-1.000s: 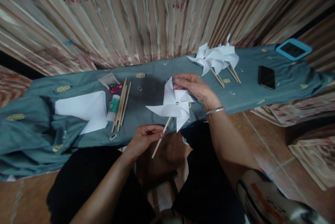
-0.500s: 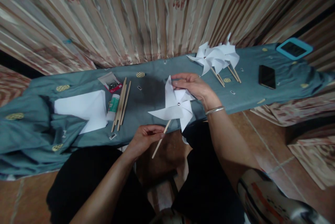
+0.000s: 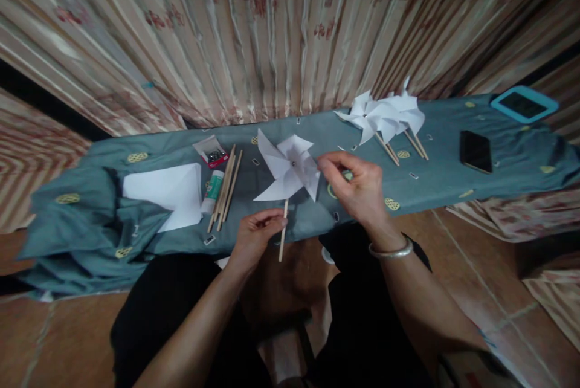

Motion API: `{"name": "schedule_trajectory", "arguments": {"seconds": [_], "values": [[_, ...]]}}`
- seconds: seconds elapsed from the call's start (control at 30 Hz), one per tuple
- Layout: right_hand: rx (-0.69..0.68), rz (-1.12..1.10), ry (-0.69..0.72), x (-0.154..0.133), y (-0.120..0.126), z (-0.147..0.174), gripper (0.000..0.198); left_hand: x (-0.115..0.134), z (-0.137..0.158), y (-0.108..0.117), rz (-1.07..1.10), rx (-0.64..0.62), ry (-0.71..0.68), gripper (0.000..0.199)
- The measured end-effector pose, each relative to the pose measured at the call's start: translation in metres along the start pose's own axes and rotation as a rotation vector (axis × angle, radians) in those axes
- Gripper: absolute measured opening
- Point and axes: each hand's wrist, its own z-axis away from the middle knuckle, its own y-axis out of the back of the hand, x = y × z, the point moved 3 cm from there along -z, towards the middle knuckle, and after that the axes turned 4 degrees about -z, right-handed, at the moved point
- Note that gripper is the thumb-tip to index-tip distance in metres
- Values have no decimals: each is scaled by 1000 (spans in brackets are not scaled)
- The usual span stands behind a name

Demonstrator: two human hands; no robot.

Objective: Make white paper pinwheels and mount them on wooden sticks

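A white paper pinwheel (image 3: 286, 175) with a small metal pin at its centre stands over the front half of the cloth-covered surface. My left hand (image 3: 259, 232) pinches its wooden stick below the blades. At the right-hand blade, my right hand (image 3: 356, 185) has its thumb and forefinger closed against the paper edge; the other fingers are curled in. Finished-looking pinwheels (image 3: 383, 116) lie together at the back right, their sticks pointing toward me. Left of my hands are loose wooden sticks (image 3: 230, 188), a glue stick (image 3: 212, 192) and a small open box of pins (image 3: 212, 152).
A stack of white paper (image 3: 163, 191) lies at the left, partly covered by a fold of the green cloth (image 3: 99, 219). On the right are a black phone (image 3: 475, 151) and a blue-framed device (image 3: 524, 104). A pleated curtain (image 3: 281, 37) hangs along the back edge.
The pinwheel has moved slightly left, its stick more upright and its blades turned. My right hand has shifted from the top blade down to the right side. The camera view has also shifted.
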Motion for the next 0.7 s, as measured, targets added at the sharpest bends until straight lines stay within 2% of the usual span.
{"name": "schedule_trajectory", "arguments": {"seconds": [0.13,0.27,0.53,0.7], "values": [[-189,-88,-105,-3,-29,14,33,4,-4,-1,92,56,-43,29],[-273,-144,-140,-3,-49,16,37,5,-6,-3,118,79,-78,29],[-292,-75,-91,-4,-55,15,38,5,-6,-2,261,72,-48,31],[-255,-15,-94,1,-50,13,37,5,-5,-1,259,42,-68,32]]}}
